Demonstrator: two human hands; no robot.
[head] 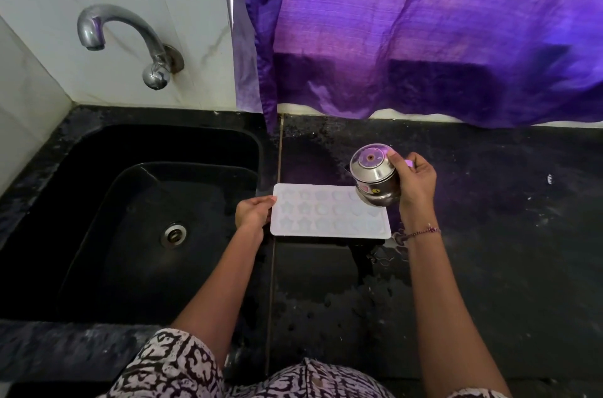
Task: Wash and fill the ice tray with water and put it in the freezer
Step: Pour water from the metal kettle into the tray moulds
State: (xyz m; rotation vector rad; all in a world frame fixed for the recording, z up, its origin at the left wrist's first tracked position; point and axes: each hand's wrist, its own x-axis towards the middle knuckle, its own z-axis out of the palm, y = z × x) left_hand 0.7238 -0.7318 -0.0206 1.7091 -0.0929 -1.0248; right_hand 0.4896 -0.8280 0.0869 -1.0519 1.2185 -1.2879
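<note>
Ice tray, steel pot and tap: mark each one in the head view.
ice tray [329,213], head view, middle of its moulded top face.
steel pot [375,174], head view, its shiny upturned side.
tap [107,20], head view, curved spout.

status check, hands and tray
Left hand holds tray edge on counter. Right hand tips steel pot over tray. Nothing in the way.
</note>
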